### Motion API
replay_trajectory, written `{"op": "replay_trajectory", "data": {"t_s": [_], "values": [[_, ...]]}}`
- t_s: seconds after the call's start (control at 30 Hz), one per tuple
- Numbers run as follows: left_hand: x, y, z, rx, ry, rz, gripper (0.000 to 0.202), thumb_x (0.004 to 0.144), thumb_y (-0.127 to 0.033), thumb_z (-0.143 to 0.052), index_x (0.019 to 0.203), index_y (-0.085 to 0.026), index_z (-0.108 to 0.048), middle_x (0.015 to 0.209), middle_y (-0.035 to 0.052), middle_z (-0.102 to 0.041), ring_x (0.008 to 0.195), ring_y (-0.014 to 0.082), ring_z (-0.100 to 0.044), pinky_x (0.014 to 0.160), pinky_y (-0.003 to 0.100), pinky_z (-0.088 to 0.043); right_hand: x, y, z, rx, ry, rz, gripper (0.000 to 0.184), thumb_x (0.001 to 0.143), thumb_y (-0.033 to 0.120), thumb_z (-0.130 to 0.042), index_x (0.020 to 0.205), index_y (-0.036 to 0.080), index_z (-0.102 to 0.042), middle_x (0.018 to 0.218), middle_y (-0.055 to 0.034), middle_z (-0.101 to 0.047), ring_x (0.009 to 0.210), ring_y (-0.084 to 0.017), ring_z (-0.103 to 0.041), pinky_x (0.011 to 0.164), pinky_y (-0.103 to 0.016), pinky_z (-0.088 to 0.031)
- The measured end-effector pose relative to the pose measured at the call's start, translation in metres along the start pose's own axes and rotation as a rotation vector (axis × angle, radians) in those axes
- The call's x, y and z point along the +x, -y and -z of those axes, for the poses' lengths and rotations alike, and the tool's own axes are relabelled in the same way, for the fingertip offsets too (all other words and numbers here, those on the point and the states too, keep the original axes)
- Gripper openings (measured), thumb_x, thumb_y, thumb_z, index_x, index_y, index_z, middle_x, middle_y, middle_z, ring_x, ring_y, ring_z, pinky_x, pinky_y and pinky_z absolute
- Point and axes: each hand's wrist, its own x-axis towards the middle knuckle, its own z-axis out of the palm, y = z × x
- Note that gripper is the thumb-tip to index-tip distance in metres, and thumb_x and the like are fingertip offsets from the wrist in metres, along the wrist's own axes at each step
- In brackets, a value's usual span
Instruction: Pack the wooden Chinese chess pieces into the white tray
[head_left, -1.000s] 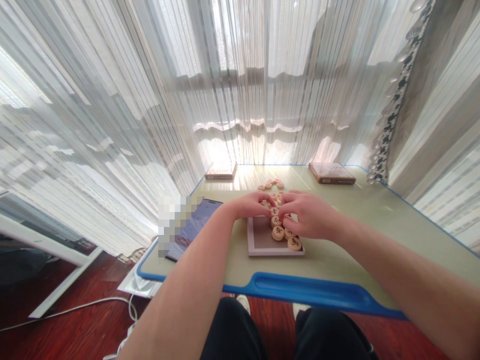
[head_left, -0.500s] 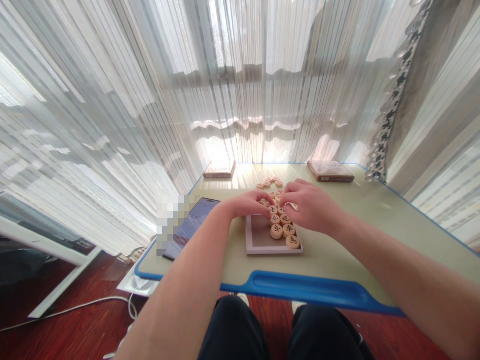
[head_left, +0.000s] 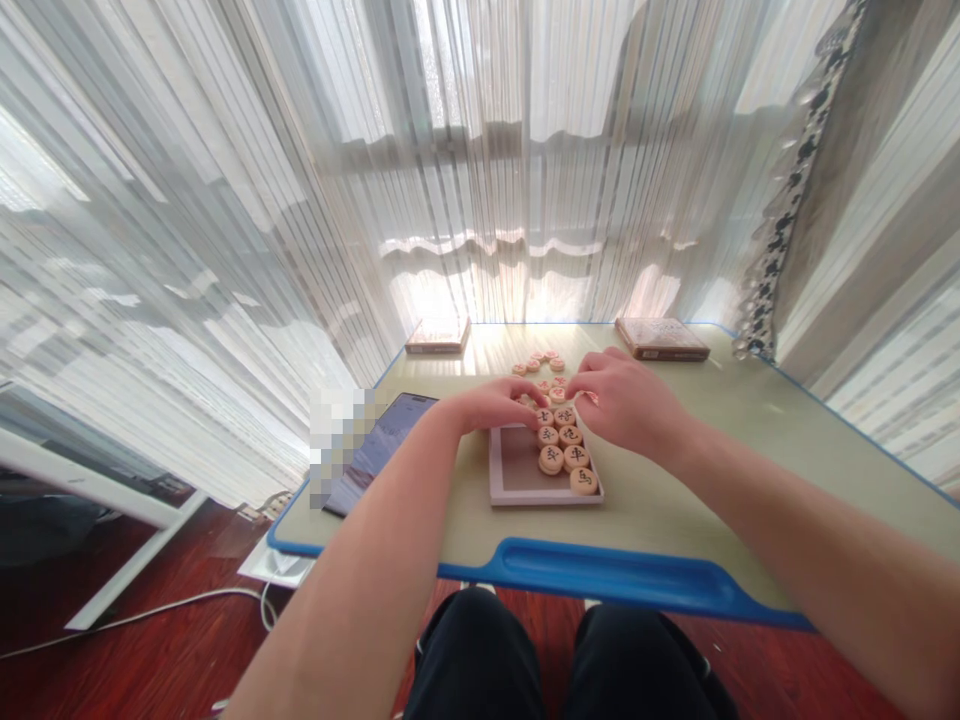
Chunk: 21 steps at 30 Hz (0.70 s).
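A shallow light-coloured tray [head_left: 496, 470] on the table holds round wooden xiangqi pieces with black characters, such as the 馬 piece [head_left: 584, 481] in its near right corner. Paired rows run along its right side; its left part shows bare bottom. My left hand [head_left: 496, 404] reaches over the tray's far left edge, thumb and fingers curved round a xiangqi piece [head_left: 527, 402]. Fingers of my right hand [head_left: 616, 398] are bent together just past the far right edge, beside red-marked pieces [head_left: 557, 394]. What they hold, if anything, is hidden.
More loose pieces [head_left: 534, 365] lie farther back on the table [head_left: 750, 450]. Two flat boxes, a left one [head_left: 439, 336] and a right one [head_left: 663, 339], rest near the far edge. A phone [head_left: 390, 445] lies at left; a blue trough [head_left: 607, 570] forms the near edge.
My right hand has shifted slightly up and right, uncovering the 将 piece in the tray. My left hand stays nearly in place over the far left edge.
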Motion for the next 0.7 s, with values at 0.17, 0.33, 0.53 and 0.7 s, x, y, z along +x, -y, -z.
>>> {"op": "replay_trajectory", "data": {"t_s": [0.17, 0.33, 0.53, 0.7], "values": [[0.002, 0.001, -0.002, -0.002, -0.027, 0.004, 0.034, 0.062, -0.036, -0.062, 0.094, -0.024, -0.065, 0.1, -0.0004, -0.06, 0.097, 0.0189, -0.053, 0.082, 0.026, -0.042, 0.0, -0.004, 0.001, -0.016, 0.064, 0.004, 0.029, 0.075, 0.016, -0.046, 0.072, 0.024, -0.074, 0.083, -0.005, -0.059, 0.081, -0.019, -0.046, 0.075, -0.031, -0.036], [0.011, 0.001, -0.011, 0.112, -0.12, 0.003, 0.038, 0.066, -0.055, -0.057, 0.081, -0.021, -0.064, 0.088, 0.0007, -0.061, 0.085, 0.0174, -0.054, 0.072, 0.026, -0.041, 0.001, -0.005, -0.002, 0.0, 0.109, -0.003, 0.028, 0.075, 0.017, -0.047, 0.072, 0.025, -0.074, 0.081, -0.0044, -0.058, 0.08, -0.018, -0.047, 0.074, -0.029, -0.036], [0.014, -0.006, -0.018, 0.219, -0.178, 0.023, 0.04, 0.069, -0.057, -0.053, 0.075, -0.018, -0.061, 0.073, 0.0012, -0.057, 0.072, 0.0164, -0.053, 0.058, 0.026, -0.038, 0.001, -0.007, -0.001, 0.038, 0.082, 0.01, 0.026, 0.074, 0.017, -0.048, 0.072, 0.024, -0.073, 0.079, -0.005, -0.058, 0.08, -0.018, -0.048, 0.073, -0.029, -0.037], [0.011, -0.013, -0.019, 0.32, -0.184, 0.009, 0.036, 0.073, -0.052, -0.049, 0.074, -0.018, -0.061, 0.077, 0.0025, -0.06, 0.076, 0.0178, -0.054, 0.064, 0.027, -0.04, 0.001, -0.006, -0.001, 0.043, 0.109, 0.032, 0.024, 0.073, 0.017, -0.049, 0.069, 0.023, -0.072, 0.075, -0.0039, -0.059, 0.079, -0.018, -0.05, 0.073, -0.028, -0.038]]}}
